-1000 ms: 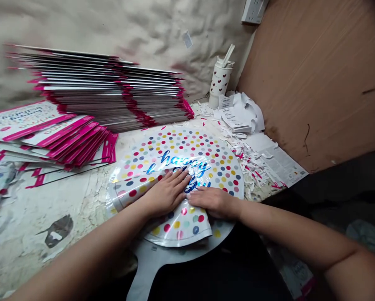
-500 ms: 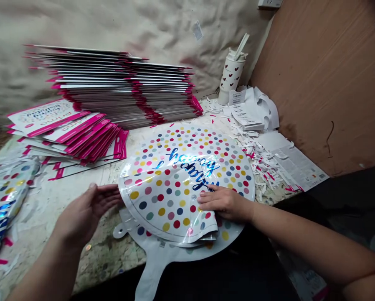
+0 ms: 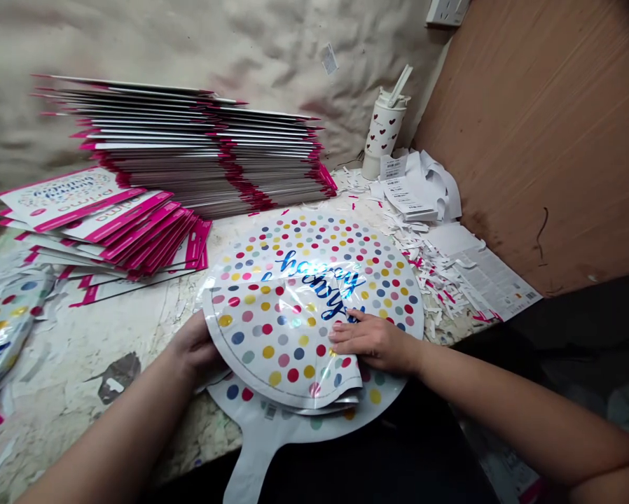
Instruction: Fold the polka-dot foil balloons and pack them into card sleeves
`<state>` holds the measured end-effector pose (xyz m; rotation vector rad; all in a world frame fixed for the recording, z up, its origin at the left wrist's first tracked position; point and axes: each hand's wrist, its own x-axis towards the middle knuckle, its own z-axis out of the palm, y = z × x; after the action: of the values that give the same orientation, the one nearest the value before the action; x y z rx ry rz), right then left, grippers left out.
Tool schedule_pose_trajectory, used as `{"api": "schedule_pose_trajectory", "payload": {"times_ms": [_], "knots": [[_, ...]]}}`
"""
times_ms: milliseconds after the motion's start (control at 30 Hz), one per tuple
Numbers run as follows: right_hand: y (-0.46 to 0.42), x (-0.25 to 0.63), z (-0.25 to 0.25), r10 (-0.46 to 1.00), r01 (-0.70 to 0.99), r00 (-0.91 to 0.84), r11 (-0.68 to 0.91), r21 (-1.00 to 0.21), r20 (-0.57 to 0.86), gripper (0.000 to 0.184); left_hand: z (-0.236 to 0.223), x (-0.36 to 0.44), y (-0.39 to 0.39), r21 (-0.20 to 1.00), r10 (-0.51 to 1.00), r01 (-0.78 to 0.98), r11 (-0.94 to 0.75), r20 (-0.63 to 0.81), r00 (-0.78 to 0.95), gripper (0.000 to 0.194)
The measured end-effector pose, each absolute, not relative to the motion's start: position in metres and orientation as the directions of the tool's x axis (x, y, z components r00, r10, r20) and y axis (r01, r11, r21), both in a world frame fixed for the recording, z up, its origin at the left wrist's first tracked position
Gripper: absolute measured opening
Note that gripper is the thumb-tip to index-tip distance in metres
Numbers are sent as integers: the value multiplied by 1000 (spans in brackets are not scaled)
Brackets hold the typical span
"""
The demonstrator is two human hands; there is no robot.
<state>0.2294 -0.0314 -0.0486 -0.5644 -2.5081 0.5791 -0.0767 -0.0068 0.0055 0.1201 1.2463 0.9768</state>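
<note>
Flat foil balloons (image 3: 340,241), white with coloured dots and shiny blue lettering, lie in a pile at the table's front edge. A folded-over flap (image 3: 275,343) covers the pile's near left part, and a white tail (image 3: 256,455) hangs toward me. My right hand (image 3: 375,341) rests on the flap's right edge, fingers stretched out and flat; its thumb is hidden. My left hand (image 3: 196,346) reaches under the flap's left edge, so its fingers are hidden and I cannot see whether they grip anything.
A tall stack of pink-edged packets (image 3: 188,150) stands at the back, with a loose pile of packets (image 3: 130,231) before it. Another dotted balloon (image 3: 10,315) lies far left. Right: a heart-patterned tumbler (image 3: 384,133), label sheets (image 3: 409,196), paper scraps (image 3: 435,273) and a brown board (image 3: 535,140).
My left hand has moved right, from beside the balloons to under the flap's left edge. My right hand stays in place on the flap. The camera view has shifted slightly.
</note>
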Motion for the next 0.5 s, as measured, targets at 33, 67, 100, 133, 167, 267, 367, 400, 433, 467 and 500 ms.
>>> {"api": "schedule_pose_trajectory", "payload": {"times_ms": [33,67,100,133,167,267,367,400,433,467,500], "knots": [[-31,230,-49,490,279,-791,821,-498,365,27,7,-87,-6,629,715,-513,584,-698,-41,40],[-31,230,-49,491,281,-795,819,-501,357,28,9,-100,-5,720,763,-438,538,-637,-110,46],[-31,230,-49,492,285,-799,817,-502,347,29,10,-113,-4,817,809,-333,470,-550,-208,50],[-31,230,-50,492,288,-802,815,-503,338,29,10,-125,-4,897,842,-214,386,-438,-314,54],[-30,230,-50,492,290,-805,814,-504,331,29,10,-133,-3,948,856,-95,302,-314,-412,56],[-29,230,-52,487,286,-811,814,-505,325,29,8,-126,-1,969,886,211,127,-16,-463,45],[-30,229,-50,481,288,-825,809,-512,297,29,-2,-68,4,766,976,605,-218,175,131,31],[-30,230,-47,480,290,-832,804,-519,277,29,-7,-45,6,718,932,610,-335,159,326,32],[-31,232,-45,484,294,-837,792,-536,255,29,-12,-24,8,576,832,637,-513,150,535,39],[-31,234,-41,492,295,-839,772,-563,234,31,-18,-7,10,464,783,664,-586,114,612,45],[-30,236,-37,506,294,-835,744,-600,218,34,-24,6,12,361,748,683,-635,66,660,53]]}}
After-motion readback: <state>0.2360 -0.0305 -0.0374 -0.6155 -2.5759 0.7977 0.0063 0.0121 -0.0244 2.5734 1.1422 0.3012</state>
